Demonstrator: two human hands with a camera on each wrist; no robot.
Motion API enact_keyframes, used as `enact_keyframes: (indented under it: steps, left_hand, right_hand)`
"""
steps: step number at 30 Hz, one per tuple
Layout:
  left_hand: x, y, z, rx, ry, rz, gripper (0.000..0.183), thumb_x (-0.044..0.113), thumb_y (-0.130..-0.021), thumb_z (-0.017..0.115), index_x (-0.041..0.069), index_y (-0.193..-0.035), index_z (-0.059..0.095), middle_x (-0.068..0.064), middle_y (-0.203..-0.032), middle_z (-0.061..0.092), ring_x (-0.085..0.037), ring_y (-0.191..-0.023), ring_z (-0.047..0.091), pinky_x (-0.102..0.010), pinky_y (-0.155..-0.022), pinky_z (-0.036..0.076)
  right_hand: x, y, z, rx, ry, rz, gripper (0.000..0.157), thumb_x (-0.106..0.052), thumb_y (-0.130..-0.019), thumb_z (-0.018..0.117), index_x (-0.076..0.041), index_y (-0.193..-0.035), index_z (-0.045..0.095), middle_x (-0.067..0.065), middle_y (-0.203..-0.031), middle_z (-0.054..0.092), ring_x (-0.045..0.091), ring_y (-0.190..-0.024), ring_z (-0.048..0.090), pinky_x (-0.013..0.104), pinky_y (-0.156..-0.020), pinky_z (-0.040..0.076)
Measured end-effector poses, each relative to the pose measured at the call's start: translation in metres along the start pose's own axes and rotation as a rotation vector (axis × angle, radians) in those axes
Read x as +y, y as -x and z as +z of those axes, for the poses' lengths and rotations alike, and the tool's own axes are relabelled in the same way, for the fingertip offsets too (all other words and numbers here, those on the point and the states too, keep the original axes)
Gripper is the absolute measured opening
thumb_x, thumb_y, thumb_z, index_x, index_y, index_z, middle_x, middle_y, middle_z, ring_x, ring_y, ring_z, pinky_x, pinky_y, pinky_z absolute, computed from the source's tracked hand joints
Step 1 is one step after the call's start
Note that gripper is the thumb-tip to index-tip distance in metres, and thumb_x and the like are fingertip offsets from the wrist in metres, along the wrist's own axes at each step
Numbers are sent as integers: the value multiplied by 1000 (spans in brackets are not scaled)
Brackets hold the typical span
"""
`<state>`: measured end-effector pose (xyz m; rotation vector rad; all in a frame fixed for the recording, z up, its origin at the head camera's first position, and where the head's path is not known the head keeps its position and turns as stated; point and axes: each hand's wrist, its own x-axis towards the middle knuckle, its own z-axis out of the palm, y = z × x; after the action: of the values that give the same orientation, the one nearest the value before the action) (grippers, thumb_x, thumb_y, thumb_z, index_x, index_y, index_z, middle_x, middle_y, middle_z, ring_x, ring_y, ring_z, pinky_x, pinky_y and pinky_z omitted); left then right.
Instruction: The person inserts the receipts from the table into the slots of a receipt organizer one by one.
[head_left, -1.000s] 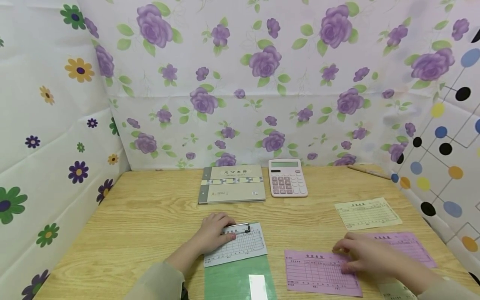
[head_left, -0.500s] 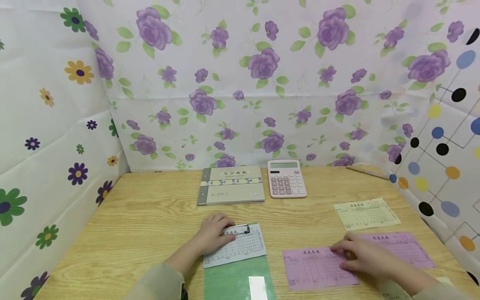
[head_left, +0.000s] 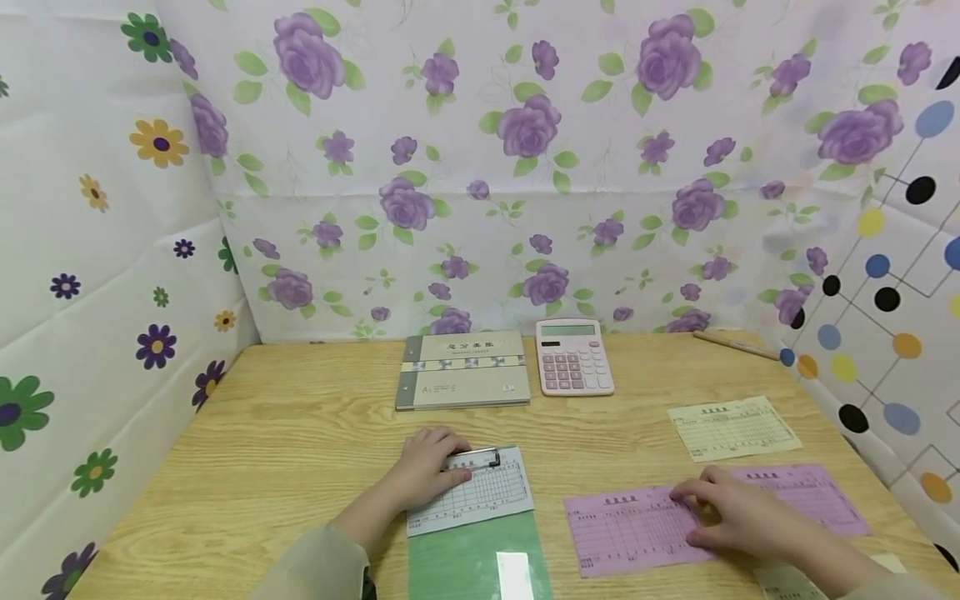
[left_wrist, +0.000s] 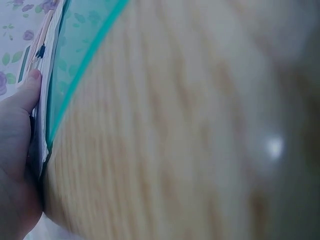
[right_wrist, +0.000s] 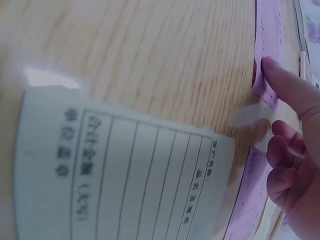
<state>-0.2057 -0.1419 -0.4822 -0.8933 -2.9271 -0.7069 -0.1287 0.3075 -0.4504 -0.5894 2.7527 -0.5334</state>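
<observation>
My left hand [head_left: 431,471] holds the top left of a green clipboard [head_left: 465,558], its thumb lying over a white receipt [head_left: 491,492] beside the metal clip [head_left: 480,454]. In the left wrist view the thumb [left_wrist: 31,92] lies along the papers, near the clip; the other fingers are hidden. My right hand [head_left: 738,517] is at the right end of a purple receipt [head_left: 622,533], thumb and index finger curled on it. The right wrist view has that thumb [right_wrist: 290,82] against the purple paper [right_wrist: 270,37], the other fingers bent.
A second purple receipt [head_left: 821,500] lies beyond the right hand, a yellow receipt [head_left: 735,429] behind it. Another pale receipt [right_wrist: 130,175] lies under the right forearm. A ledger book [head_left: 465,371], a pink calculator [head_left: 575,358] and a thin stick [head_left: 735,344] lie along the back.
The purple receipt under my right hand has shifted slightly left and turned a little. My right hand has moved only slightly. My left hand stays on the clipboard.
</observation>
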Motion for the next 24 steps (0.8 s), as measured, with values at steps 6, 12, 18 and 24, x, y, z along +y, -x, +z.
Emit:
enact_keyframes:
  steps: [6, 12, 18, 24]
  left_hand:
    - [-1, 0, 1, -4, -8, -2, 34, 40, -88, 63, 21, -115, 60, 4, -116, 53, -19, -108, 44, -46, -93, 31]
    - [-1, 0, 1, -3, -12, -3, 35, 42, -88, 62, 21, -115, 60, 5, -116, 53, -19, -108, 44, -45, -92, 31]
    - [-1, 0, 1, -3, -13, -6, 34, 41, -88, 62, 22, -115, 60, 5, -116, 53, -18, -107, 44, -46, -92, 31]
    - [-2, 0, 2, 0, -16, -10, 34, 42, -88, 62, 22, -115, 60, 5, -116, 53, -18, -108, 44, -46, -93, 31]
  right_hand:
    - [-1, -3, 1, 5, -26, 43, 59, -54, -77, 68, -23, -126, 56, -3, -91, 43, 10, -73, 42, 24, -59, 35]
    - [-1, -6, 2, 5, -44, 72, 58, -53, -76, 69, -23, -123, 58, -3, -90, 43, 12, -73, 43, 26, -60, 35]
    - [-1, -7, 4, 20, -64, 67, 48, -46, -80, 69, -21, -120, 60, -4, -85, 45, 8, -68, 42, 24, -57, 35]
    - [-2, -8, 5, 10, -119, 90, 47, -43, -81, 69, -21, -121, 59, -2, -86, 47, 11, -69, 44, 25, -58, 37]
